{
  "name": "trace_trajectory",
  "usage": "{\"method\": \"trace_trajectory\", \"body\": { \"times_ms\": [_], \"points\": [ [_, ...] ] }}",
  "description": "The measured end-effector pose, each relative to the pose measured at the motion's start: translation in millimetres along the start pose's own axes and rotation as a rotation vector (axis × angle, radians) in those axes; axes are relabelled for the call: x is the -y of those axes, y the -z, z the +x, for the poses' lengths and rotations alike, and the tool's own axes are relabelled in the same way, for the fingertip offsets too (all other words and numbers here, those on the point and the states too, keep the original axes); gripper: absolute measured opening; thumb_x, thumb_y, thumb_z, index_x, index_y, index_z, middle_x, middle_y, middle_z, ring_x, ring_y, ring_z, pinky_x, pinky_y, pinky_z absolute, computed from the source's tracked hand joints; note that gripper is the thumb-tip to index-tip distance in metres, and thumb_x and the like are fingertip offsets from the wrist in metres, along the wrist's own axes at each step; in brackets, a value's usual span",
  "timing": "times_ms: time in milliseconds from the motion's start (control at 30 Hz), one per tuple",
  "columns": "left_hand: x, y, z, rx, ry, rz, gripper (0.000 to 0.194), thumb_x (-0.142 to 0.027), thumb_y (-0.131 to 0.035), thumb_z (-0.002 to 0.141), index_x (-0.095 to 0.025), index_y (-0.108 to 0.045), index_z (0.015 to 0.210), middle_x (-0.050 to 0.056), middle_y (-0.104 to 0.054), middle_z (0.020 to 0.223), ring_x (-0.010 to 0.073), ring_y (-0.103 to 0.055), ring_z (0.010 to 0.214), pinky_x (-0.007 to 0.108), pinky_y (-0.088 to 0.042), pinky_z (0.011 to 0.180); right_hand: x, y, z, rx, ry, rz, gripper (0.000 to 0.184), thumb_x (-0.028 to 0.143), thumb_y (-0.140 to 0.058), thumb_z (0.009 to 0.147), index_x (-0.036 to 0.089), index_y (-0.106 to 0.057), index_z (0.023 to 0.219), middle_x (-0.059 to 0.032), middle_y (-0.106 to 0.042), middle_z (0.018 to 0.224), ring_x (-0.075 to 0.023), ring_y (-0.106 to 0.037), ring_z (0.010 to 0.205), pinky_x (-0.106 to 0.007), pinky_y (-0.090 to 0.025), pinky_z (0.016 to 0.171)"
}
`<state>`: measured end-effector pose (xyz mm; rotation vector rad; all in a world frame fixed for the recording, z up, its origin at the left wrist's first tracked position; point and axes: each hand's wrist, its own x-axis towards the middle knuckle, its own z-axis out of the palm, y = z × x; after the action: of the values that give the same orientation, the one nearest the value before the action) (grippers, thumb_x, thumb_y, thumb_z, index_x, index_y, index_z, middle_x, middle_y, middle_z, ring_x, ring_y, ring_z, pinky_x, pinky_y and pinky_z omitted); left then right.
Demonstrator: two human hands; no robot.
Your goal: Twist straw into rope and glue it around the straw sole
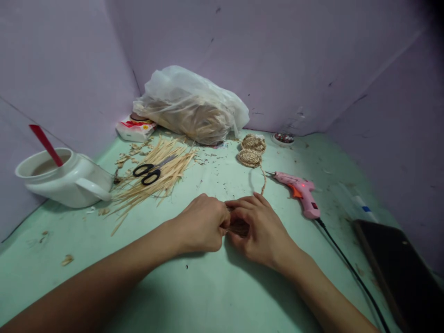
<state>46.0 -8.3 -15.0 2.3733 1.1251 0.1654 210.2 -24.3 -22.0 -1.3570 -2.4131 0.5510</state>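
Observation:
Both my hands meet low over the middle of the table around a brown piece of braided fibre (240,227), mostly hidden by the fingers. My left hand (204,224) is closed in a fist, pinching its left end. The fingers of my right hand (258,226) curl round its other side. A thin braided cord (263,180) runs from behind my right fingers up to a flat spiral coil of the same fibre (249,157). Another coil (253,142) lies just behind that one.
A pink glue gun (296,186) with a lit red light lies right, its black cable (350,266) trailing forward. Black-handled scissors (152,172) rest on straw strips (138,196). Around stand a white pitcher (79,180), a plastic bag (194,108), a small box (136,129) and a dark phone-like slab (398,273).

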Motion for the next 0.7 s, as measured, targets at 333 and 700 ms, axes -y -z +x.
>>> {"method": "trace_trajectory", "body": {
  "times_ms": [333,700],
  "points": [
    [-6.6,-7.3,2.3,-0.096,-0.026,0.135,0.013,-0.014,-0.05,0.062,-0.018,-0.059,0.054,0.003,-0.065,0.063,0.019,-0.057,0.064,0.032,-0.037,0.06,-1.1,-4.1,1.6,-0.047,-0.001,0.014,0.01,0.017,-0.061,0.058,0.024,-0.066,0.064,0.0015,-0.069,0.098,-0.0222,-0.055,0.091,-0.049,-0.025,0.099],
    [-5.7,-8.4,3.6,-0.101,-0.056,0.107,0.012,-0.014,-0.048,0.062,-0.017,-0.055,0.053,0.001,-0.063,0.062,0.0174,-0.056,0.065,0.032,-0.034,0.06,-2.6,-6.5,2.0,-0.048,0.007,-0.003,0.009,0.018,-0.06,0.059,0.023,-0.067,0.061,-0.0001,-0.068,0.099,-0.025,-0.054,0.091,-0.051,-0.03,0.094]
  ]
}}
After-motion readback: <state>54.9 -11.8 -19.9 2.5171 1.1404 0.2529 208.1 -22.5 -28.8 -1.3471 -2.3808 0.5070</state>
